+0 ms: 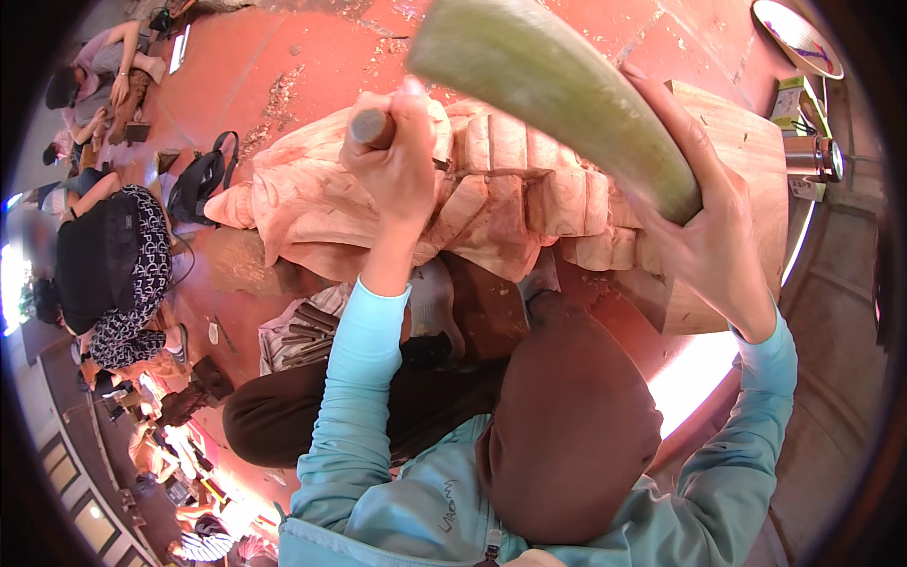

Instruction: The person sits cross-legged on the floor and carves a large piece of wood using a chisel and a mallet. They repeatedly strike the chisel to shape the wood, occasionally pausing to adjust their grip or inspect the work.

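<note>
A carved block of pale reddish wood (312, 203) lies across in front of me, with stepped, rounded shapes cut into it. My left hand (402, 165) is closed around a chisel (373, 128) over the carving. The round end of its wooden handle faces up, and most of its blade is hidden behind the hand. Raised over the right part of the carving is a thick, curved, greenish mallet (557, 99), slightly blurred. My right hand (713, 231) grips its narrower end. The mallet's broad end is above and right of the chisel, apart from it.
Several carving tools (307, 331) lie on a cloth by my legs. The carving's uncut end (737, 170) extends right, near a metal flask (812, 158) and a round basket (798, 38). A black backpack (203, 184) and several people sit leftward. Wood chips (281, 99) litter the red floor.
</note>
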Action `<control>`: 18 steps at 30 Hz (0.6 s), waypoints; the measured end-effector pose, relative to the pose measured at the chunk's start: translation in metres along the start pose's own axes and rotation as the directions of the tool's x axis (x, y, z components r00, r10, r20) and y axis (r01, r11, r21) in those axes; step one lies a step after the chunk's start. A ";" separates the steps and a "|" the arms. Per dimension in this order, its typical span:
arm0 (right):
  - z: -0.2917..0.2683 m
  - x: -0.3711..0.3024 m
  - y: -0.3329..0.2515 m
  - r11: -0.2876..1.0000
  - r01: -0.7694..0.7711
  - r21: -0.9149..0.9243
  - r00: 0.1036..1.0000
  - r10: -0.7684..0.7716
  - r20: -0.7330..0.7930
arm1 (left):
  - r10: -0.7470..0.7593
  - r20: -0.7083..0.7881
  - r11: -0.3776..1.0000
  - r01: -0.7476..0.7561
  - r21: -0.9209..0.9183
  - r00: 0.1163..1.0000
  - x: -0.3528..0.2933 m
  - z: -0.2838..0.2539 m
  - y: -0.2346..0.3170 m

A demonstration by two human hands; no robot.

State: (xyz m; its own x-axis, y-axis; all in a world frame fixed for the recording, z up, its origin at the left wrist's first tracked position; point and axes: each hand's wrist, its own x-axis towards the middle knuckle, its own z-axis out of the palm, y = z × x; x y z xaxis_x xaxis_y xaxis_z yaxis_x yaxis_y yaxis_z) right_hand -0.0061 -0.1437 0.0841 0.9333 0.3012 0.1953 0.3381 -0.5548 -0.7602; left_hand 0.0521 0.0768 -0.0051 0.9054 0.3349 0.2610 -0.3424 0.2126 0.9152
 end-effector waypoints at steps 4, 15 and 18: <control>0.001 0.007 -0.009 0.998 0.036 -0.043 0.998 -0.033 0.060 | -0.138 -0.044 0.932 0.115 -0.343 0.989 -0.004 -0.021 0.019; 0.006 0.015 -0.032 0.986 0.123 -0.110 0.990 -0.114 0.087 | 0.631 0.302 0.462 -0.658 0.594 0.715 -0.003 -0.045 -0.031; 0.003 0.017 -0.037 0.977 0.163 -0.135 0.986 -0.157 0.057 | 0.553 0.292 0.584 -0.613 0.532 0.780 -0.014 -0.033 -0.031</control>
State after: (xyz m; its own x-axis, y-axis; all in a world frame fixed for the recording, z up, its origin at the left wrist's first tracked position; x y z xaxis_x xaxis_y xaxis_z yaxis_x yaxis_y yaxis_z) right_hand -0.0029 -0.1159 0.1137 0.8605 0.4280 0.2763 0.4988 -0.5980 -0.6274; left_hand 0.0416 0.0956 -0.0478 0.5906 0.1107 0.7993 -0.6216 -0.5692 0.5381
